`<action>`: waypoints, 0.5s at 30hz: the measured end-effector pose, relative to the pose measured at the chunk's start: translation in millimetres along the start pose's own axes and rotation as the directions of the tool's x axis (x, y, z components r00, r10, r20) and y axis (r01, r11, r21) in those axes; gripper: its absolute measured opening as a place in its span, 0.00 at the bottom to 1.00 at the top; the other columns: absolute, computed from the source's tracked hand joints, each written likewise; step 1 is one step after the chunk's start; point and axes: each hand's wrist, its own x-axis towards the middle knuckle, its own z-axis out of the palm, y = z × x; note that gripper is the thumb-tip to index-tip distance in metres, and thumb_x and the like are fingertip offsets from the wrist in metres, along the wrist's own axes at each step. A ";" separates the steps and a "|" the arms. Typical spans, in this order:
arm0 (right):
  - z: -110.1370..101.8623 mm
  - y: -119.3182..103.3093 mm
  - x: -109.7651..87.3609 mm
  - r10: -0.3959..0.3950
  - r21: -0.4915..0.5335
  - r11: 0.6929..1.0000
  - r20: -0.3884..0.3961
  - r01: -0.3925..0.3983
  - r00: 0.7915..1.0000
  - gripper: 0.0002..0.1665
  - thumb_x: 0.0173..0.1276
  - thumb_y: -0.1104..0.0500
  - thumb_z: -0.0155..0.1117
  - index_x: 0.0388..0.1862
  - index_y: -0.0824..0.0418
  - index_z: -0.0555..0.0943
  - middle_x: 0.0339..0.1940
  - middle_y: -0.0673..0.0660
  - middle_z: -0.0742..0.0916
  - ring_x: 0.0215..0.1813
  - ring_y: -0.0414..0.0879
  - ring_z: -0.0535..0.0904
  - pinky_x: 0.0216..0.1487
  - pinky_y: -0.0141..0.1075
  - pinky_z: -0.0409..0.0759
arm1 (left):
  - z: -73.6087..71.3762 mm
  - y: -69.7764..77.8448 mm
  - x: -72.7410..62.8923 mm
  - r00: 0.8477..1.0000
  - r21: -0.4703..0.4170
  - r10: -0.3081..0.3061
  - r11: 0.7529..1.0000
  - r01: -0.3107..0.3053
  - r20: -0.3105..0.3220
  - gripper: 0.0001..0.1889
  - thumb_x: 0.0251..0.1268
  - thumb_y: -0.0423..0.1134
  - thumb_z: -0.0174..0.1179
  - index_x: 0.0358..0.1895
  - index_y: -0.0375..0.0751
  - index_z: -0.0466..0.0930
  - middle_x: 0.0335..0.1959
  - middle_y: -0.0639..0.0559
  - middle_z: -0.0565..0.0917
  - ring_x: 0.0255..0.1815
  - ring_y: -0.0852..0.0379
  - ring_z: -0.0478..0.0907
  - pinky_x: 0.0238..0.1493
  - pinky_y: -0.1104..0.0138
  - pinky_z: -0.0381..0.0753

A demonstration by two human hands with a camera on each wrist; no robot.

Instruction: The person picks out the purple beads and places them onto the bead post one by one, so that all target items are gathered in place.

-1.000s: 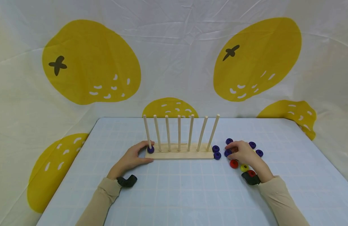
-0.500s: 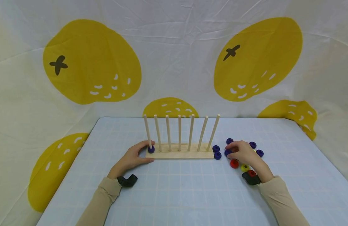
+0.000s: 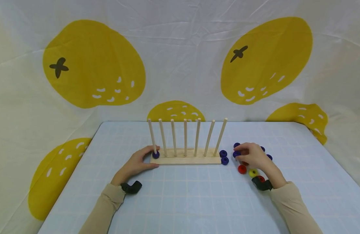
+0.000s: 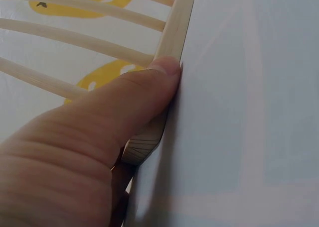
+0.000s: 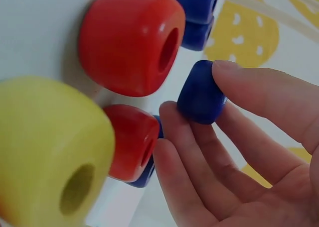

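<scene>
A wooden base (image 3: 185,160) with several upright pegs stands mid-table. One blue bead (image 3: 155,155) sits at the foot of its leftmost peg. My left hand (image 3: 137,163) grips the left end of that base; in the left wrist view the thumb (image 4: 134,95) presses along its front edge. To the right of the base, my right hand (image 3: 254,157) pinches another blue bead (image 5: 202,92) between thumb and fingers, held above the tabletop. Close below that hand lie a red bead (image 3: 242,169) and a yellow bead (image 3: 253,173).
Two blue beads (image 3: 224,157) lie against the right end of the base. More blue beads (image 3: 269,157) are behind and right of my right hand. Another red bead (image 3: 261,179) is partly covered by the black wrist device (image 3: 262,184). A fruit-patterned cloth (image 3: 182,65) hangs behind the table.
My right hand has risen slightly, lifting the pinched blue bead off the tabletop. The left hand and the pegged base keep their places.
</scene>
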 end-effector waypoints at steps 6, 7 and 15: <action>-3.7 -1.0 0.6 -0.065 0.009 0.998 -0.028 0.065 0.998 0.21 0.63 0.63 0.71 0.55 0.67 0.82 0.49 0.64 0.84 0.45 0.53 0.79 0.50 0.50 0.84 | -0.4 -1.0 -1.0 1.000 0.006 0.005 1.000 -0.005 -0.002 0.33 0.54 0.47 0.75 0.65 0.48 0.75 0.67 0.54 0.75 0.72 0.50 0.65 0.74 0.50 0.59; -4.2 -1.3 0.4 -0.079 0.011 0.997 -0.036 0.079 0.996 0.21 0.63 0.63 0.71 0.55 0.67 0.82 0.49 0.63 0.85 0.44 0.53 0.79 0.50 0.51 0.84 | -0.3 -1.4 -1.0 1.000 0.006 0.005 1.000 -0.005 -0.002 0.33 0.54 0.47 0.75 0.65 0.48 0.75 0.67 0.54 0.75 0.72 0.50 0.65 0.74 0.51 0.59; -7.7 -7.4 -4.9 -0.182 0.035 0.982 -0.110 0.187 0.977 0.19 0.64 0.63 0.71 0.53 0.66 0.83 0.45 0.58 0.85 0.42 0.50 0.79 0.48 0.45 0.84 | -0.3 -0.3 -1.3 1.000 0.006 -0.013 1.000 0.013 0.001 0.33 0.54 0.48 0.75 0.65 0.48 0.75 0.67 0.54 0.75 0.73 0.50 0.65 0.74 0.51 0.59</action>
